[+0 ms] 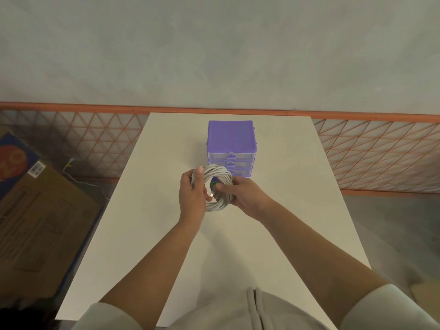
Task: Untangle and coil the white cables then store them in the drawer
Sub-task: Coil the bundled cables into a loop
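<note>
cardboard box (40, 210): far left on the floor, cut off by the frame edge. Blue band and a barcode label show; the print is too blurred to read.
loose wire (83, 181): thin white line on the floor between the box and the table. Where it ends is hard to make out.
table (147, 234): white top, runs from your body to the wall. Near edge hidden behind your sleeves.
left hand (191, 194): your fingers are curled round the left side of the coil, thumb over the top strands. Fingertips mostly hidden behind the cable.
white cable coil (217, 173): wound into a tight ring, held up above the table between both hands, right in front of the drawer unit. A metal plug tip pokes out near your left fingertips. Can't tell if it's one cable or several.
right hand (245, 195): grips the right and lower side of the coil, fingers wrapped round the bundle. Palm side hidden.
purple drawer unit (232, 145): on the table behind the coil, near the far edge. Top two clear drawers look closed; lower ones are blocked by the coil and your hands. A green and purple patch shows through the ring's centre, can't tell what it is.
orange mesh fence (381, 151): runs behind the table along the wall, cut off both sides.
</note>
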A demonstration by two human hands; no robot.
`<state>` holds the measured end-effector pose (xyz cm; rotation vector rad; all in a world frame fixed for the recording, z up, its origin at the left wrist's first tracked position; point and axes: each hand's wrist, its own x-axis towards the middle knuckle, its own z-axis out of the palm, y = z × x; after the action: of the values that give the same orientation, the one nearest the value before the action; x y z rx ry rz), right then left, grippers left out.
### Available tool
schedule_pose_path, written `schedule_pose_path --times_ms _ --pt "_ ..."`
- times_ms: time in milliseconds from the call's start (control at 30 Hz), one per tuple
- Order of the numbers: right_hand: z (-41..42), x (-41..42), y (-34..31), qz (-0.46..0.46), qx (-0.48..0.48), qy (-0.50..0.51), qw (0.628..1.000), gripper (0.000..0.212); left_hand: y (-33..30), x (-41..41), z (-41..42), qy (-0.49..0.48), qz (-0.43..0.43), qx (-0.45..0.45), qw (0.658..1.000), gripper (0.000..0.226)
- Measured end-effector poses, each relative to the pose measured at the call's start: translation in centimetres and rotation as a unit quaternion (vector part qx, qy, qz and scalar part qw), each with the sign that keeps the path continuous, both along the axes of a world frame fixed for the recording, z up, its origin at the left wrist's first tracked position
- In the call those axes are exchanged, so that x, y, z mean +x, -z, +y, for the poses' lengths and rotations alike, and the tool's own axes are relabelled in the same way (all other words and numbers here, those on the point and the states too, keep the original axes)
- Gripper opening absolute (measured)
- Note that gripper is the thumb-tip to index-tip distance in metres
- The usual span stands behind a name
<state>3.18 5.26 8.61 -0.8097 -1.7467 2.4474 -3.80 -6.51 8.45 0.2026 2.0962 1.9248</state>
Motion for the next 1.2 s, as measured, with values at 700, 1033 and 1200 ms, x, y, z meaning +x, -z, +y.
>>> schedule_pose_path --times_ms 700,1033,1200 --pt "1.4 0.6 -0.1 -0.096 -0.033 -0.054 0.993 0.039 1.9 0.5 -0.3 0.045 0.07 -0.042 0.996 0.031" --pt "1.8 0.6 -0.6 -0.12 -0.026 -0.05 0.991 0.04 1.5 0.5 0.3 0.041 0.129 -0.088 0.987 0.03" --pt "2.0 0.9 -1.1 -0.183 0.003 -0.071 0.98 0.034 1.4 0.4 0.3 0.047 0.13 -0.094 0.986 0.033"
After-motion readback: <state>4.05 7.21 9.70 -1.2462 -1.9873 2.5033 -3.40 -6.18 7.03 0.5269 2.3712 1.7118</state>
